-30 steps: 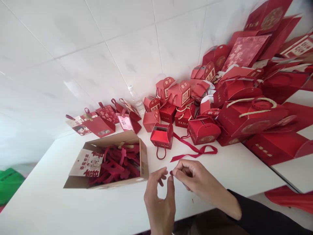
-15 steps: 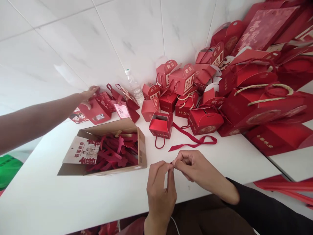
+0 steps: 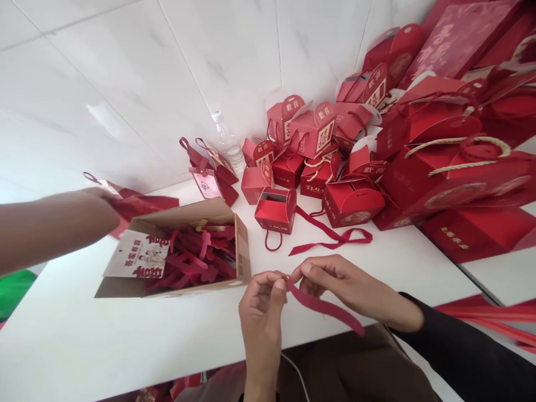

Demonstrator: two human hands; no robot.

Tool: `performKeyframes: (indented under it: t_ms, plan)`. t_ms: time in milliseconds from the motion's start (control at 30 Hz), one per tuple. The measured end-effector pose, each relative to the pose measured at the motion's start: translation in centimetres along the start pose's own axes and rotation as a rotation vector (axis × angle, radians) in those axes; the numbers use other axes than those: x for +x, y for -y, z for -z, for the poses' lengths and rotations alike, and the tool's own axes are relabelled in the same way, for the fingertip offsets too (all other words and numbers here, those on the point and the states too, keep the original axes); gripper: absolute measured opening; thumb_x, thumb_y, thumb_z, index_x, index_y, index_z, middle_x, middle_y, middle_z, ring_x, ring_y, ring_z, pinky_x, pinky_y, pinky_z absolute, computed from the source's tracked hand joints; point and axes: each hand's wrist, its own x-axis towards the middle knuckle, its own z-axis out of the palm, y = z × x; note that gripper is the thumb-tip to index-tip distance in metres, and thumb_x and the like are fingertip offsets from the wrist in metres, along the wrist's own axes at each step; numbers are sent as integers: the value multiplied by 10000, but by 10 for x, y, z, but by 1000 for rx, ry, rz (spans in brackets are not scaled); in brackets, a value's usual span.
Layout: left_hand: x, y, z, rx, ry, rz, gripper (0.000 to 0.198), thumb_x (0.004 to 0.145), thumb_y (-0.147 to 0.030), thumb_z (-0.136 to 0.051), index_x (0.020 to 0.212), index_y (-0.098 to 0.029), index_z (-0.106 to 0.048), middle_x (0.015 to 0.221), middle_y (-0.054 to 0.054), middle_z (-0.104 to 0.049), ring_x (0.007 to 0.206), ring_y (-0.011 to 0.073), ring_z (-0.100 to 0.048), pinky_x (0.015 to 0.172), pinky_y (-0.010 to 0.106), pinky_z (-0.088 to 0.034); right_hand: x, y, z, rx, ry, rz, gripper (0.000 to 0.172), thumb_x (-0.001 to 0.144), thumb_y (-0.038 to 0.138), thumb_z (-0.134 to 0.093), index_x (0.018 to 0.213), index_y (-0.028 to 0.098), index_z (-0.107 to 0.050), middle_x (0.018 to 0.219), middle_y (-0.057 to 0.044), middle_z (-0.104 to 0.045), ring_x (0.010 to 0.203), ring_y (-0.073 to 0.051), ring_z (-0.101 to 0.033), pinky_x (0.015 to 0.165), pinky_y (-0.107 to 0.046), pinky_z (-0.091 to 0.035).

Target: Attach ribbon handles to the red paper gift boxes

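Observation:
A dark red strap [image 3: 324, 308] hangs toward the lower right from between my fingertips. My left hand [image 3: 263, 312] pinches its upper end between thumb and fingers. Close beside it, my right hand [image 3: 335, 282] has its fingers bent in at the same end, touching the strap. Beyond my hands, to the left, stands an open cardboard box [image 3: 243, 248] with many similar red straps [image 3: 205, 254] inside. A loose red ribbon [image 3: 335, 240] lies on the white table [image 3: 201, 335] just past my right hand.
Another person's arm [image 3: 54, 229] reaches in from the left to red boxes [image 3: 142, 204] near the wall. A plastic bottle [image 3: 228, 142] stands at the back. Small red gift boxes [image 3: 276, 209] and larger ones [image 3: 456, 178] crowd the middle and right.
The strap now shows at full length between my hands, which have shifted slightly. At the left, the other person's hand and the boxes by it have moved left, away from the standing pink-and-red ones.

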Motion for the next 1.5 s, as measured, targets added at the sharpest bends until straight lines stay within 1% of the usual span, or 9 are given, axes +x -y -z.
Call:
performKeyframes:
  t_ms: [200, 333, 500, 633, 800, 1000, 1167, 1367, 1500]
  plan:
    - [2, -1, 1, -362, 159, 168, 271, 801, -390, -851, 820, -154, -719, 752, 27, -648, 698, 130, -579, 621, 233, -453, -4, -5, -3, -226, -106, 161, 216, 1007, 362, -611, 1175, 242, -674, 1015, -32, -732, 920, -185, -651, 859, -345, -516]
    - [-1, -2, 0, -451, 264, 255, 183, 817, -317, -841, 848, -154, -763, 769, 18, -635, 666, 100, -557, 605, 219, -439, -6, -2, -5, -266, -65, 292, 164, 1025, 284, -592, 1130, 246, -713, 975, -20, -735, 867, -165, -659, 795, -313, -525]
    - [-2, -3, -3, -490, 311, 263, 214, 821, -320, -843, 799, -129, -750, 754, 20, -613, 656, 101, -559, 586, 221, -430, -8, -1, -2, -271, -86, 249, 65, 1009, 274, -617, 1019, 233, -667, 916, 0, -706, 788, -148, -619, 747, -297, -511]
    - [-3, -1, -3, -557, 355, 344, 213, 826, -315, -836, 824, -131, -729, 727, 17, -617, 646, 106, -573, 598, 228, -439, -9, -1, 3, -293, -90, 276, 90, 981, 298, -655, 1040, 236, -680, 1029, -28, -681, 851, -162, -611, 795, -317, -514]
    - [-3, 0, -2, -566, 408, 463, 261, 799, -324, -859, 842, -128, -692, 626, 4, -612, 551, 85, -532, 544, 204, -388, -12, -2, 6, -279, -72, 294, 86, 980, 304, -659, 1004, 227, -690, 957, -25, -671, 805, -154, -602, 750, -297, -514]
    - [-2, -5, -1, -432, 364, 405, 314, 783, -368, -882, 851, -120, -701, 662, 15, -634, 580, 79, -517, 558, 200, -387, -11, -5, 8, -272, -47, 280, 58, 984, 263, -644, 1005, 226, -682, 942, -8, -665, 783, -137, -596, 735, -273, -510]
    - [-5, -8, 2, -435, 380, 389, 248, 830, -350, -825, 839, -124, -721, 687, 22, -621, 631, 103, -536, 582, 217, -393, -12, 1, 8, -313, 19, 324, 109, 985, 297, -663, 1059, 230, -709, 972, -25, -675, 814, -151, -604, 767, -296, -516]
    - [-4, -15, -3, -493, 413, 482, 240, 838, -308, -794, 756, -117, -673, 656, -1, -544, 558, 70, -438, 534, 200, -345, -14, 4, 11, -334, 30, 385, 80, 991, 220, -641, 995, 250, -715, 940, -9, -662, 814, -146, -602, 748, -274, -497]
    - [-5, -16, -6, -481, 423, 536, 246, 846, -323, -769, 753, -130, -649, 624, -7, -507, 535, 86, -422, 502, 209, -338, -14, 2, 14, -340, 32, 421, 104, 984, 185, -651, 1015, 253, -723, 925, -4, -670, 803, -142, -603, 755, -267, -485]
